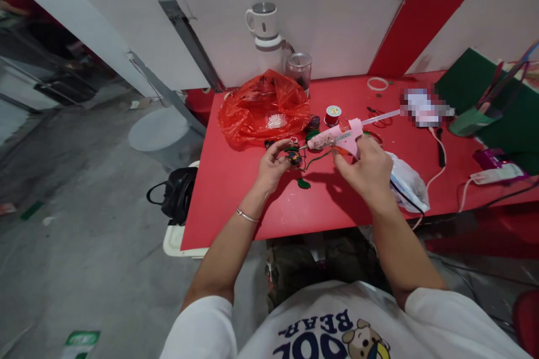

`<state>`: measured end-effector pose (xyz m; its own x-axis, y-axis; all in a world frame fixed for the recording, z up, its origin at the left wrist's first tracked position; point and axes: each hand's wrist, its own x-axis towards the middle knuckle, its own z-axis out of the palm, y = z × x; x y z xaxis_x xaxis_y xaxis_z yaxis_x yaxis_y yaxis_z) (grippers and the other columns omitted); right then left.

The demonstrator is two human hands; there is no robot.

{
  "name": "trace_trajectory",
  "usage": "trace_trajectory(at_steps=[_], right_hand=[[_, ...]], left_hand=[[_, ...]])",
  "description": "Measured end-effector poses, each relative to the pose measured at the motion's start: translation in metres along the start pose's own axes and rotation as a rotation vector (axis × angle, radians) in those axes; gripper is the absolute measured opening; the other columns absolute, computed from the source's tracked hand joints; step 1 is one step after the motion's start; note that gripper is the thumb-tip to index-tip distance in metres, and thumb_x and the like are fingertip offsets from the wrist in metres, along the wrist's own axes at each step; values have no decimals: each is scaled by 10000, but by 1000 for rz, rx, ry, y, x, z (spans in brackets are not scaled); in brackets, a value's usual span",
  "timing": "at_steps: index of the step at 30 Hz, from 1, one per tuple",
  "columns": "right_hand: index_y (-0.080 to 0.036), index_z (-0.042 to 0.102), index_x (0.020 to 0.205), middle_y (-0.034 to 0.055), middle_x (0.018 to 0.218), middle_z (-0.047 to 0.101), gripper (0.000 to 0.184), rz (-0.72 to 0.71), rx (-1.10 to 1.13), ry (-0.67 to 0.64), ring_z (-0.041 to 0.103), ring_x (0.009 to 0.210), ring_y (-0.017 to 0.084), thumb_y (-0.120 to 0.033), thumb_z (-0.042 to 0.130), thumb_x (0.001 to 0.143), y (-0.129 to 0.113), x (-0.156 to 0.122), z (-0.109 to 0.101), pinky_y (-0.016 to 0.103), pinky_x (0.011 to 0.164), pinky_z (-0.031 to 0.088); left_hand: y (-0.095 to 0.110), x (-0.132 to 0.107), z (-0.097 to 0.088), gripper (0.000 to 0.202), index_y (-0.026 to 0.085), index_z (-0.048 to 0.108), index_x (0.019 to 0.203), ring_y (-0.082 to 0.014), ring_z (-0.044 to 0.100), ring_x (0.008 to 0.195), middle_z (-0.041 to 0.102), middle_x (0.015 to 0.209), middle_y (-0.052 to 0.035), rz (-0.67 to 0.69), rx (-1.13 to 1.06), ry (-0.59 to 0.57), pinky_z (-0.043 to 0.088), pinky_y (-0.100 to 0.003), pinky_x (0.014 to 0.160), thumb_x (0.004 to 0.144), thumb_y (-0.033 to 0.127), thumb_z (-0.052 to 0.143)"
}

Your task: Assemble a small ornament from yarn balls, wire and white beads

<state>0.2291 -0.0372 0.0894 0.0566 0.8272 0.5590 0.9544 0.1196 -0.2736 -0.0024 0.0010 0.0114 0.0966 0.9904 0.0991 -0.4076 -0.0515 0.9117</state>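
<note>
My right hand (369,171) is closed around the handle of a pink glue gun (337,136), with a long translucent glue stick (382,117) poking out of its back end. The gun's nozzle points left, close to a small dark multicoloured craft piece (293,157) with green parts. My left hand (273,166) pinches that piece between thumb and fingers; its exact kind is too small to make out. A thin green strand hangs near it. On the red table just below lies a small green leaf-shaped piece (304,184).
Behind my left hand sits a red plastic bag (261,109) with a pack of white beads (276,121). A thread spool (332,116), scissors (379,118) and a clear jar (298,70) stand farther back. At right are a white plastic bag (409,182), cables and a green holder (475,119).
</note>
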Motion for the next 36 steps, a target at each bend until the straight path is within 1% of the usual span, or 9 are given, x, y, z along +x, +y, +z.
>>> trace_trajectory(at_steps=[3,6,11,14,16,21,30,34,36], right_hand=[[-204,635,997,75,874,670,275,5,-10,-6,573,776,235,-462,609,905,2,-2,0,327,652,323],[-206,628,953,63,839,647,265,8,2,-9,548,742,224,-464,611,895,4,-3,1,328,643,299],[-212,610,925,62,835,646,270,-8,27,23,560,754,226,-481,599,910,4,-3,0,328,644,304],[-216,612,932,62,839,660,245,-34,24,42,578,775,230,-460,599,911,3,-3,-2,327,647,319],[-215,614,931,61,839,667,231,-57,20,49,584,771,227,-445,602,907,3,-4,-4,328,644,323],[-212,621,934,65,835,664,223,-72,-9,44,585,761,228,-430,594,895,4,-5,-6,328,628,325],[-214,629,958,71,825,640,202,-36,9,-1,587,784,243,-384,585,858,3,-7,-6,328,635,348],[-228,590,893,66,826,647,214,8,58,19,580,771,240,-441,599,876,3,-4,-7,333,654,366],[-238,562,862,48,801,637,267,43,121,-10,561,735,226,-497,623,881,6,-1,-9,330,655,373]], left_hand=[[1,-1,-4,611,291,717,1268,-143,741,869,678,1407,-64,-45,53,2,668,-333,785,703,203,932],[6,-3,-7,575,287,737,1257,-157,739,879,709,1352,-64,-27,71,-30,662,-352,809,720,210,926],[9,-3,-7,329,211,764,958,-223,735,1073,762,1188,-92,105,106,-47,640,-387,923,712,317,955],[9,-3,-5,341,204,744,970,-198,750,966,780,1027,-74,182,163,12,633,-372,904,725,323,949],[11,-6,-3,308,206,734,986,-187,755,924,785,1003,-69,239,210,25,633,-360,882,761,303,921],[18,-16,5,160,214,713,924,-204,754,1023,792,1045,-82,379,335,19,616,-395,950,841,274,835],[20,-19,9,137,212,682,893,-215,747,1049,777,1075,-94,414,362,45,608,-416,953,866,274,800],[21,-19,7,138,212,697,947,-207,730,1030,762,1068,-87,363,392,44,598,-396,952,843,226,787],[21,-17,3,224,225,710,1022,-200,713,1003,745,1060,-73,315,419,44,594,-390,942,814,186,781]])
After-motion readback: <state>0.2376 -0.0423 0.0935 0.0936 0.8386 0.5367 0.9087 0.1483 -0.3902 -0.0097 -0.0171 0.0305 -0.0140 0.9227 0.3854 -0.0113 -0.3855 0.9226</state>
